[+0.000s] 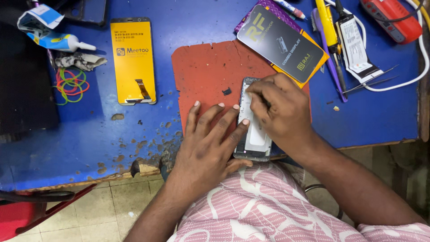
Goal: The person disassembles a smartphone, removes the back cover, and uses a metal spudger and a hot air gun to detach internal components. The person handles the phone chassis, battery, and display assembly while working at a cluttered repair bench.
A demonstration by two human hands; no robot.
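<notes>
Phone (255, 134), opened and lying face-down on red mat (206, 76) at near edge of blue table (89, 134), close above pink-patterned lap. Left hand (206, 143) spread flat, fingers apart, fingertips pressing phone's left side and the mat beside it. Right hand (280, 112) bunched over phone's upper half, fingers drawn together on something inside; whether pinching a part or only pressing, impossible to tell. Well apart to the left, yellow display panel (133, 60) with loose ribbon cable; up left, glue tube (62, 42) and rubber bands (70, 85); just behind right hand, black display box (282, 42); farther right, tweezers (374, 78), white cable (414, 76) and red tool (394, 18). Risks, judged from this layout: phone's lower end sitting right at table's edge, so a hard push likely to slide it off into lap or onto tiled floor; too much force from bunched fingers liable to crack or bend a thin inner part; small black fragment (227, 91) and grit on mat apt to get under the frame; white cable near the elbow easy to snag.
</notes>
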